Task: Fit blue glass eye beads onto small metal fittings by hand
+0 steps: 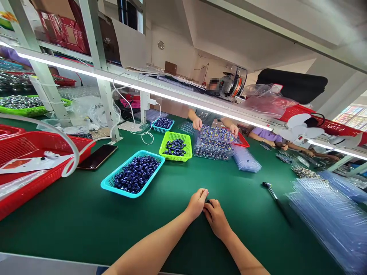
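Observation:
My left hand (197,203) is closed above the green table, its fingers pressed together; whatever they may hold is hidden. Close beside it, my right hand (217,217) pinches a small dark piece (208,201) between thumb and fingers. Only a bit of that piece shows, so its kind is unclear. To the left of both hands stands a blue basket (107,185) full of shiny dark-blue bead-like pieces (136,173). Behind it, a lime-green basket (187,156) holds fewer of the same dark-blue pieces.
A black-handled tool (276,200) lies to the right, beside stacked clear plastic trays (327,214). A phone (97,157) and red basket (43,191) are at left. Across the table a co-worker's hands (197,123) hold a filled clear tray (218,133). A light bar (172,100) runs overhead.

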`<action>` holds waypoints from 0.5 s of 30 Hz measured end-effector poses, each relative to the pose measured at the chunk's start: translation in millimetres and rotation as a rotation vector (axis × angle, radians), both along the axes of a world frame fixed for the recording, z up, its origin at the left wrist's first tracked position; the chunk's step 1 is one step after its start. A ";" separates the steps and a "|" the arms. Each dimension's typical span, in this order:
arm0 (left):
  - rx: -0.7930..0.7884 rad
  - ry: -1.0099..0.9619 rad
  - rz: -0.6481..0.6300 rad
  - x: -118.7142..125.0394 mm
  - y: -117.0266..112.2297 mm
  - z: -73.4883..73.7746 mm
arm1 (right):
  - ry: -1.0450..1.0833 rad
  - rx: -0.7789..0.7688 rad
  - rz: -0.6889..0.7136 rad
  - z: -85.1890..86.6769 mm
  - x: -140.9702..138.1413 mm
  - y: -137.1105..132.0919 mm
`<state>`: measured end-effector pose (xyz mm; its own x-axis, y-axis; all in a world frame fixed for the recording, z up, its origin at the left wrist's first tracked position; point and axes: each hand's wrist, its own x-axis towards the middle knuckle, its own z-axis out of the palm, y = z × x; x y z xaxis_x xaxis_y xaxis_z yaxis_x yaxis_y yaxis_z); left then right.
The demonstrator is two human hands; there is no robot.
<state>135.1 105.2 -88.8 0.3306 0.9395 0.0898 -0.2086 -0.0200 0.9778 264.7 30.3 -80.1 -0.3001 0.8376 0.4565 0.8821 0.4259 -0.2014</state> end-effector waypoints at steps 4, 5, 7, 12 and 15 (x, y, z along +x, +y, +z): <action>-0.010 -0.007 -0.003 -0.8 -0.8 1.6 | -0.060 0.041 -0.033 -2.9 -0.4 1.8; -0.012 -0.011 -0.004 -0.9 -1.4 2.3 | -0.077 0.056 -0.035 -3.9 -0.2 2.9; -0.017 -0.020 -0.005 -1.0 -3.0 4.1 | -0.107 0.085 -0.041 -5.7 0.3 5.0; -0.045 -0.056 -0.016 -1.6 -7.0 10.5 | -0.120 0.138 -0.076 -8.2 0.6 6.8; -0.071 -0.088 -0.035 -1.7 -9.0 14.3 | -0.083 0.150 -0.106 -8.2 -0.5 5.7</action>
